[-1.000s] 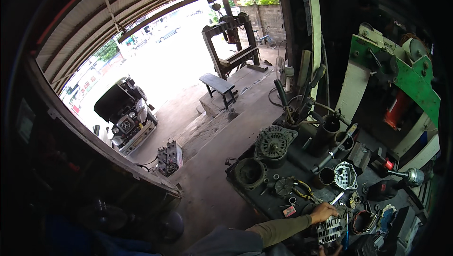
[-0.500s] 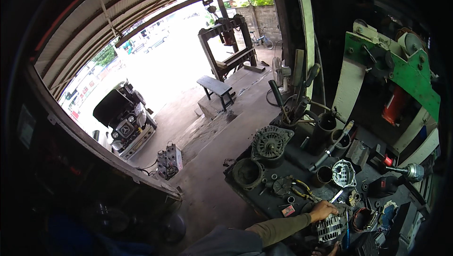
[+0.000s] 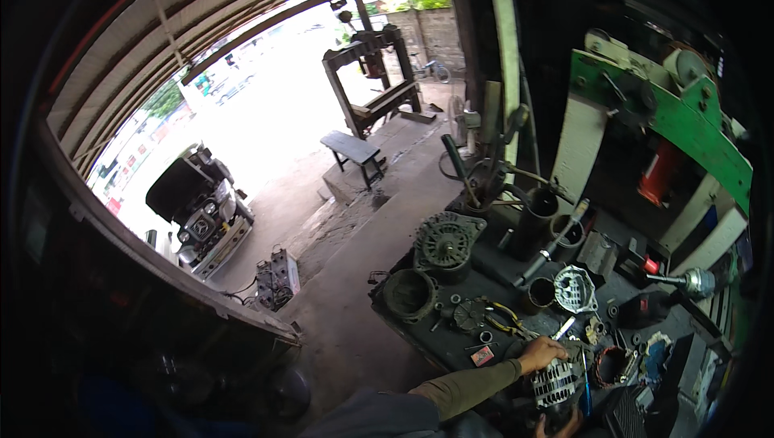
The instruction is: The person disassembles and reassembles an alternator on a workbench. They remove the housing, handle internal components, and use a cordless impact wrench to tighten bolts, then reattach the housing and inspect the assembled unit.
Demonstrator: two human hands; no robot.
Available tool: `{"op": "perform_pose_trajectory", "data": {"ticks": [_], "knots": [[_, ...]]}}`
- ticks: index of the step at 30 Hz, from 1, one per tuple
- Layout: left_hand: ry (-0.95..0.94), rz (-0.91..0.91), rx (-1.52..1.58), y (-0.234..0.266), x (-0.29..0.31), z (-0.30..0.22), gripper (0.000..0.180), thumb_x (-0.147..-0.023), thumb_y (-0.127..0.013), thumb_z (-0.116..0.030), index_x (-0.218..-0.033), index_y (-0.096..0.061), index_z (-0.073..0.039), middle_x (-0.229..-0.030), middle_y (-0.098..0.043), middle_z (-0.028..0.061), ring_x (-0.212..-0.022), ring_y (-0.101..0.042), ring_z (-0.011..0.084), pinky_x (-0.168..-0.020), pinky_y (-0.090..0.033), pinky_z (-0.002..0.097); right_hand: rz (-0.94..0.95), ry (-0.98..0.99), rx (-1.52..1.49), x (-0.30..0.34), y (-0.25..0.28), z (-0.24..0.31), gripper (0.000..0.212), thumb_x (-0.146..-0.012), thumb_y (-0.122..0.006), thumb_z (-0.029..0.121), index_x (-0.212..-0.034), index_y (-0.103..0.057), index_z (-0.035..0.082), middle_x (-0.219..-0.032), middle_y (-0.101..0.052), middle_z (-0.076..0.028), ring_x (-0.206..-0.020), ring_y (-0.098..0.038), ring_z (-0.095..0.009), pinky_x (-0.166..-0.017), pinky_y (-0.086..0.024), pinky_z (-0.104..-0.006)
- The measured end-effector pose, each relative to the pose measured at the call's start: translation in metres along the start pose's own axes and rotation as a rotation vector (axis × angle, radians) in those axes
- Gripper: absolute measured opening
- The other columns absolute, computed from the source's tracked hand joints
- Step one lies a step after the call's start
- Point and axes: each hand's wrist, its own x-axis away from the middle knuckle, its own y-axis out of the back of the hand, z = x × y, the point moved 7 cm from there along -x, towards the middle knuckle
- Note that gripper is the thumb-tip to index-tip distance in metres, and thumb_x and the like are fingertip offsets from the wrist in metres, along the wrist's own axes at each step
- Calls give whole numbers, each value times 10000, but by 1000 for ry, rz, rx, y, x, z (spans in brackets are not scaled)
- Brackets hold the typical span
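Observation:
An alternator (image 3: 555,383) with a slotted silver casing is held at the near edge of the workbench. My left hand (image 3: 542,353), in an olive sleeve, grips its far end from above with the fingers curled over. Against its near end is my right hand (image 3: 571,424), thumb and fingers bent around the casing; the lower picture edge cuts part of it off. Just right of the alternator lies a thin blue tool (image 3: 587,377). Yellow-handled pliers (image 3: 508,319) and a small red box (image 3: 482,356) lie beyond my left hand.
A larger alternator (image 3: 447,244), a hollow round housing (image 3: 409,295), a silver end housing (image 3: 575,289) and a copper-wound ring (image 3: 610,367) crowd the dark bench. Tool-filled cans (image 3: 538,216) stand behind. A green metal frame (image 3: 661,107) rises at right; a bench (image 3: 351,148) stands beyond.
The whole scene has shifted slightly left in the picture. Both hands stay on the alternator, and more of my right hand's fingers shows at its near end.

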Motion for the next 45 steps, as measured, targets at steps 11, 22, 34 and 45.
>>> {"op": "perform_pose_trajectory", "data": {"ticks": [11, 22, 34, 45], "knots": [[-129, 62, 38, 9, -2, -2, 259, -913, -729, -143, -1046, -799, 67, -1017, -808, 137, -930, -739, 167, -890, -555, 307, 120, 206, 72, 2, -26, -34, 863, -816, -905, 218, -1514, -436, 26, -1511, -458, -264, -1385, -506, -473, -1137, -458, -485], [59, 42, 41, 3, 10, -26, 332, -902, -736, -164, -1135, -774, 69, -1034, -787, 121, -908, -706, 187, -865, -537, 301, 591, -1348, -1167, 59, -81, -78, 956, -1089, -240, 703, -1003, -675, -143, -758, -697, -207, -609, -718, -285, -603, -651, -417], [26, 40, 37, 5, 7, -19, 298, -890, -738, -152, -1106, -792, 46, -1032, -786, 102, -937, -702, 179, -884, -531, 296, 331, -1198, -1221, 67, -55, -80, 874, -1094, -312, 678, -1053, -674, -117, -765, -708, -181, -595, -712, -253, -543, -628, -369], [25, 72, 92, 4, 8, -21, 331, -873, -730, -153, -1117, -785, 64, -1046, -784, 127, -953, -705, 190, -904, -526, 296, -20, -787, -990, 42, -39, -66, 248, -1039, -698, 169, -1134, -695, -60, -840, -707, -83, -659, -684, -128, -577, -588, -267]]}}
